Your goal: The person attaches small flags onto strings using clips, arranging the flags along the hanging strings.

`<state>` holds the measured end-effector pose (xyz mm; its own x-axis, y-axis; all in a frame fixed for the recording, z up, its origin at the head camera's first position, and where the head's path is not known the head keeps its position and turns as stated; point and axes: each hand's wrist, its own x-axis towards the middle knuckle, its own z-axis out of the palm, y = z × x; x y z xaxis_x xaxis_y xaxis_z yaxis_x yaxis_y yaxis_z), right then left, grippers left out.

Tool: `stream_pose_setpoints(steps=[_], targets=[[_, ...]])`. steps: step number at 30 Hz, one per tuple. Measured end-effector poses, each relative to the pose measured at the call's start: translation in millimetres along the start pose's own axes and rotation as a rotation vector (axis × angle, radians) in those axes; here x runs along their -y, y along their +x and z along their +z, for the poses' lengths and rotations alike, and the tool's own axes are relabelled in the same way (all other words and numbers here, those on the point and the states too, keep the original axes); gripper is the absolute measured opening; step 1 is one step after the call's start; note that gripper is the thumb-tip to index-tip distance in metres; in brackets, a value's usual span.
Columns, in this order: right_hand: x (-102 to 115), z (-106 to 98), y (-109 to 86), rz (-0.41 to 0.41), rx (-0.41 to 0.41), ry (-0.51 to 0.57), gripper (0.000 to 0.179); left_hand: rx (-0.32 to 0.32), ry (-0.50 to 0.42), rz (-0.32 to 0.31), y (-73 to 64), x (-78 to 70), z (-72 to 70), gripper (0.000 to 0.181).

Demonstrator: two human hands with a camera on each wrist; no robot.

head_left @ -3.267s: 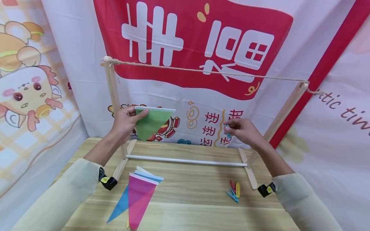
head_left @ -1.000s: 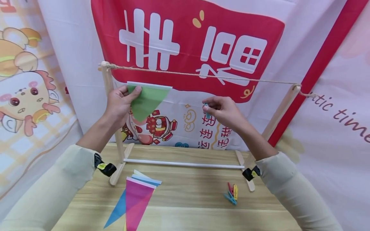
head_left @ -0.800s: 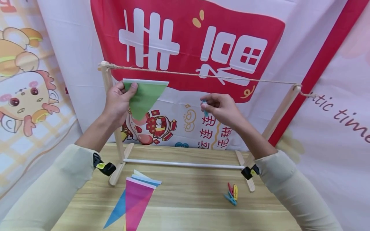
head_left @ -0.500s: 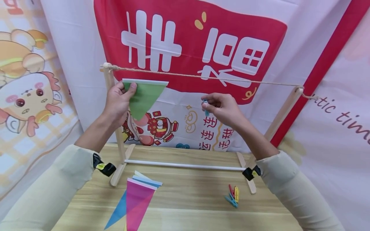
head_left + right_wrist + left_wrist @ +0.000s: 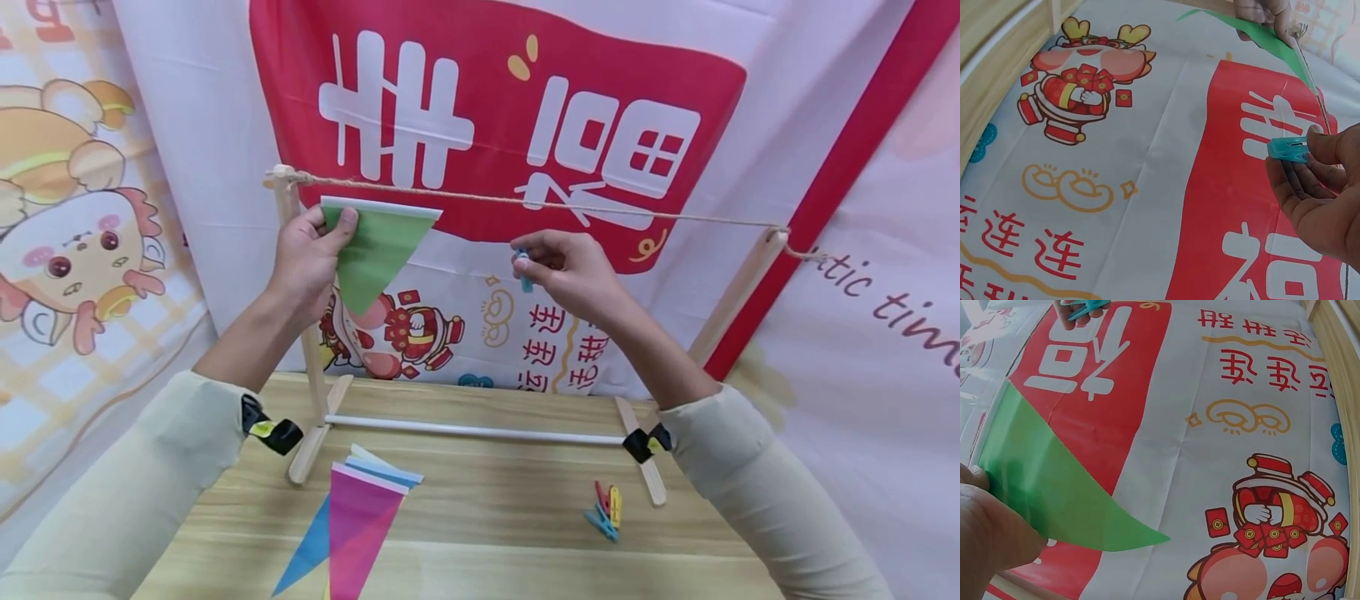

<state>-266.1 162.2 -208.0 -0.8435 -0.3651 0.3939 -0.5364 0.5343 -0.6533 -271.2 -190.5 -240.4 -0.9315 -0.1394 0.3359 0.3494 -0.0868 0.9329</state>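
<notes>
My left hand point(image 5: 306, 258) pinches a green triangular pennant point(image 5: 381, 250) near the left end of its white top edge. The pennant hangs point down, just below the twine point(image 5: 480, 197) strung between two wooden posts. To the right, my right hand point(image 5: 573, 271) pinches a teal clothespin point(image 5: 1287, 150) between thumb and fingers, below the twine and apart from the pennant. In the left wrist view the green pennant point(image 5: 1054, 481) spreads out from the thumb. On the table point(image 5: 480, 508) lie pink point(image 5: 363, 525) and blue point(image 5: 307, 546) pennants, overlapping others mostly hidden.
Several clothespins, among them a yellow clothespin point(image 5: 615, 506) and a teal clothespin point(image 5: 601, 523), lie at the table's right. A wooden left post point(image 5: 312, 367) and right post point(image 5: 738, 292) stand on feet joined by a white rod point(image 5: 480, 431). A printed cloth point(image 5: 480, 108) hangs behind.
Both hands have risen toward the twine since the earliest frame, the left with the green pennant, the right with the teal clothespin. The right hand has also moved left, nearer the pennant.
</notes>
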Motion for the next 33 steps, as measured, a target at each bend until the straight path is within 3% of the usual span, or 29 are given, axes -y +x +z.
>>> stream_pose_setpoints(steps=[14, 33], targets=[[24.9, -3.0, 9.4, -0.078, -0.015, -0.019, 0.041, -0.069, -0.043, -0.043, 4.4, -9.4, 5.8, 0.057], [60.1, -3.2, 39.0, -0.132, -0.019, 0.056, 0.038, -0.101, 0.010, -0.042, 3.3, -18.5, 7.3, 0.061]])
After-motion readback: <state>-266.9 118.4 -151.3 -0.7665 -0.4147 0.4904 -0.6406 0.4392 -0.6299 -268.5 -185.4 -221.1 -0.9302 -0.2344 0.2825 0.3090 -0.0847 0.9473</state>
